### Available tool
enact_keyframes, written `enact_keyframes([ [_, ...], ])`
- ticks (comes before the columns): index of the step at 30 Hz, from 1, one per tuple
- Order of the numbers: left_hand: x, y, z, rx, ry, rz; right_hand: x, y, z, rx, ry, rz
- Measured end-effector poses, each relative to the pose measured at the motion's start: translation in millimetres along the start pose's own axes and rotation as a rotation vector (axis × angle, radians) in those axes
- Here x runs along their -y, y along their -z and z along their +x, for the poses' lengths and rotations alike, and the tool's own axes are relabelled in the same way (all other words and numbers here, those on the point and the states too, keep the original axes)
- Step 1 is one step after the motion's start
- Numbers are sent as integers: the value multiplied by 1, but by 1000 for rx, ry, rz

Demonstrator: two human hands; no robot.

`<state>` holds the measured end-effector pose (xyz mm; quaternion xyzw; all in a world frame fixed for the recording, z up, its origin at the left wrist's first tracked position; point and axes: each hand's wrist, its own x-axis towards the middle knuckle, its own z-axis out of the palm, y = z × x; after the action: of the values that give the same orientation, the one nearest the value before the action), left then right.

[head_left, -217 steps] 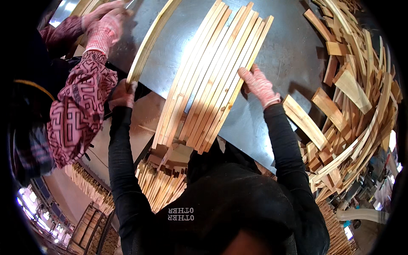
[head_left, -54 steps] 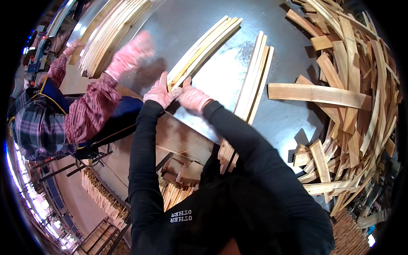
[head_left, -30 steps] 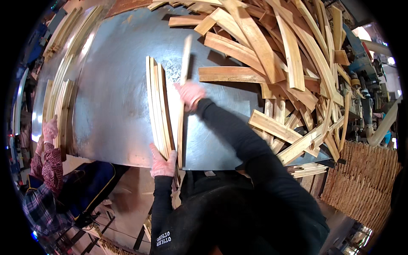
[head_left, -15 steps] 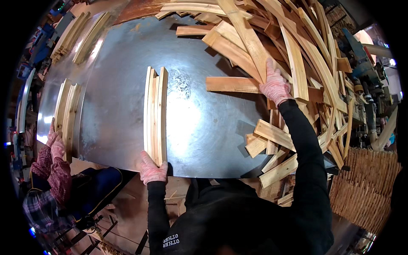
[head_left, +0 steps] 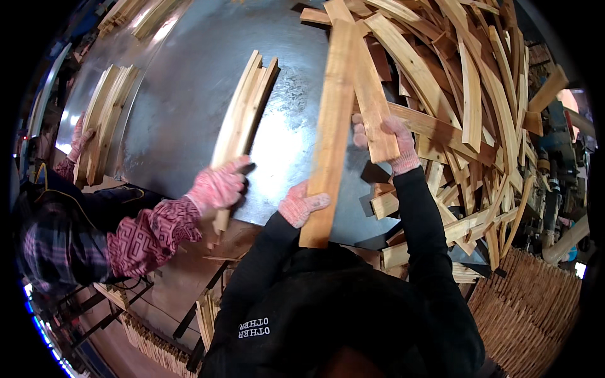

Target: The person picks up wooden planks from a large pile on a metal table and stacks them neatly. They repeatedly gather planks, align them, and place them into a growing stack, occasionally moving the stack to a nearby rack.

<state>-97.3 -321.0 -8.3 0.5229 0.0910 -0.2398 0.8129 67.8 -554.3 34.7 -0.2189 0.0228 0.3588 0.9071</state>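
In the head view, a long flat wooden slat (head_left: 329, 126) is held over the near edge of a grey metal table (head_left: 189, 94). Its long axis runs almost straight away from the person, tilted slightly rightward at the far end. The left hand (head_left: 301, 203), in a pink knit glove, is clenched around the slat close to its near end, so that nearly all of the board's length lies beyond the grip, toward the far side of the table. The right hand (head_left: 386, 142), gloved likewise, is closed on a shorter, broader board (head_left: 372, 107) just beside the slat on its right, with the gloved fingers wrapped over the lower end of that board. The left hand is the nearer of the two to the slat's near end; the right hand sits further up and to the side.

A tangled heap of curved wood strips (head_left: 479, 113) is spread over the right half of the table. To the left, a bundle of slats (head_left: 242, 120) is steadied at its near end by a co-worker's gloved hand (head_left: 217, 188), and another stack (head_left: 104, 123) lies at the table's left rim.
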Motion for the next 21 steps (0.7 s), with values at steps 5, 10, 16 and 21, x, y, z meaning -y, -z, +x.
enact_keyframes([
  [5,14,20,14,-241,114,285,-22,25,-36,-17,-124,156],
  [10,34,12,28,-305,-3,52,-87,5,-41,-425,-285,-1670],
  [16,76,43,35,-195,99,-260,29,-57,-28,-579,-86,-2705],
  [21,32,84,16,-327,60,243,114,14,-53,-678,-339,-2742],
])
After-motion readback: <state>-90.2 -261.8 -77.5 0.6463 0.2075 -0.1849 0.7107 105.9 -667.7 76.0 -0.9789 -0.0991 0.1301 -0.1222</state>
